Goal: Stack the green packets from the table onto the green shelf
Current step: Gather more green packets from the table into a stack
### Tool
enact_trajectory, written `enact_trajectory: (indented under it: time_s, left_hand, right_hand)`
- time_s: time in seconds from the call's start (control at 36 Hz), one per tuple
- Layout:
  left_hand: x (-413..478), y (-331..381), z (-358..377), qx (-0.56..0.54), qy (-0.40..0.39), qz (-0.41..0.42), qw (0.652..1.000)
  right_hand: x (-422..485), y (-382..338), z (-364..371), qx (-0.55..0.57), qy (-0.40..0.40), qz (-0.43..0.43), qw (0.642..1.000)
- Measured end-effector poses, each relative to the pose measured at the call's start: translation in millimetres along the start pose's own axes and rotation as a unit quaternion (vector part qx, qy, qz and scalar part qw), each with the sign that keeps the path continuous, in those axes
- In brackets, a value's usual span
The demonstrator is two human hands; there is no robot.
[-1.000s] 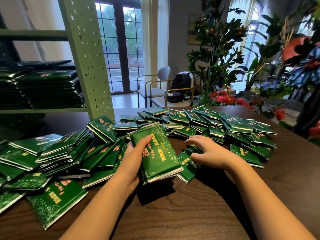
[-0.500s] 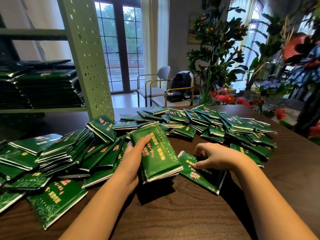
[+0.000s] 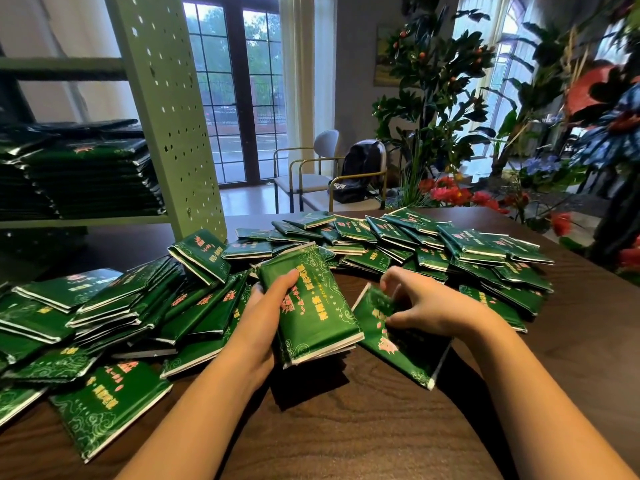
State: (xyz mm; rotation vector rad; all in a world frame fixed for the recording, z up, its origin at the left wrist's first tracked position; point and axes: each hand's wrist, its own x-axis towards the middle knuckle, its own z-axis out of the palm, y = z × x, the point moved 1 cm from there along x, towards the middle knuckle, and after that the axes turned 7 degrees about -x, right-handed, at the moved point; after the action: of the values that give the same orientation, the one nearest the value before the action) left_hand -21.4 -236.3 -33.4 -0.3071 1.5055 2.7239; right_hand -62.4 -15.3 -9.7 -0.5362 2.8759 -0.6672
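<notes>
Several green packets (image 3: 460, 244) lie scattered across the dark wooden table (image 3: 346, 427). My left hand (image 3: 263, 317) grips a small stack of green packets (image 3: 311, 306), thumb on top, held tilted just above the table. My right hand (image 3: 426, 303) pinches the upper edge of another green packet (image 3: 401, 348) lying right beside that stack. The green shelf (image 3: 173, 109) stands at the back left, with stacked packets (image 3: 86, 181) on its board.
More packets are heaped at the left (image 3: 104, 306) and one lies near the front edge (image 3: 107, 400). Chairs with a dark bag (image 3: 360, 168) stand behind the table. Plants and red flowers (image 3: 450, 195) crowd the right side.
My right hand has pulled one packet out of the pile and drawn it toward me, up beside the stack. My left hand and its stack have stayed in place.
</notes>
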Motion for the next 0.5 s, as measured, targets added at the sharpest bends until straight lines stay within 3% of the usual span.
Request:
enact_trajectory:
  time_s: [0.14, 0.25, 0.36, 0.5]
  left_hand:
    - [3.2, -2.1, -1.8, 0.006, 0.007, 0.005, 1.000]
    - [4.3, -3.2, -2.8, 0.016, 0.006, 0.001, 1.000]
    - [2.0, -2.7, -0.8, 0.029, 0.012, 0.005, 1.000]
    - [4.3, -4.5, -0.9, 0.085, 0.004, 0.050, 0.995]
  right_hand:
    - [-0.8, -3.6, -7.4, 0.126, 0.111, -0.018, 0.986]
    - [-1.9, -7.7, -11.9, 0.308, 0.202, -0.031, 0.929]
    - [-3.5, -13.2, -13.6, 0.497, 0.201, -0.026, 0.844]
    - [-3.2, -26.8, -7.3, 0.491, 0.187, -0.063, 0.849]
